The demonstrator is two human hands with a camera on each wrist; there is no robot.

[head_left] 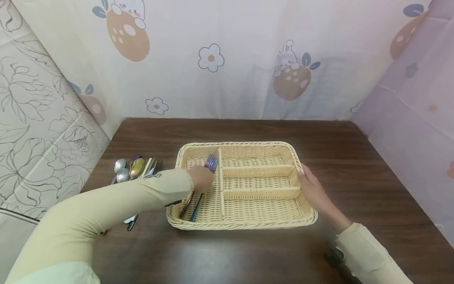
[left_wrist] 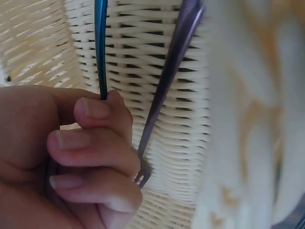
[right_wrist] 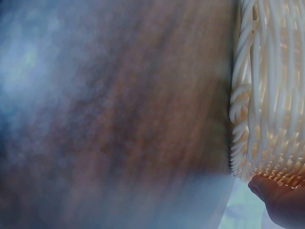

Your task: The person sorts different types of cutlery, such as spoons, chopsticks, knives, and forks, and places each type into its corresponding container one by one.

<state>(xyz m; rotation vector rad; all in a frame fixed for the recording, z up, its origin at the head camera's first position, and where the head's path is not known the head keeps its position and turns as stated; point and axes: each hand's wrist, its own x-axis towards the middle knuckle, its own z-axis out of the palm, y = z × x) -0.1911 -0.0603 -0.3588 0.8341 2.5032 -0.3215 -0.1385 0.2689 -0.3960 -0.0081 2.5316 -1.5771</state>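
Observation:
A cream woven basket (head_left: 257, 193) with one tall compartment on the left and three stacked ones on the right stands on the table. My left hand (head_left: 201, 178) is inside the left compartment, its fingers curled. Between thumb and forefinger it pinches the handle of a blue fork (left_wrist: 101, 47). A second fork, dark purple (left_wrist: 164, 81), lies on the woven floor beside those fingers, its tines partly hidden behind them. On the basket's right end my right hand (head_left: 313, 187) grips the rim; its thumb (right_wrist: 269, 191) shows against the weave in the right wrist view.
Left of the basket lies a bunch of cutlery: silver spoons (head_left: 120, 165), a gold spoon (head_left: 136, 168) and a dark fork (head_left: 158, 166), partly covered by the left sleeve (head_left: 142, 193). The brown wooden table (head_left: 227, 256) ends at a patterned curtain (head_left: 241, 79) behind.

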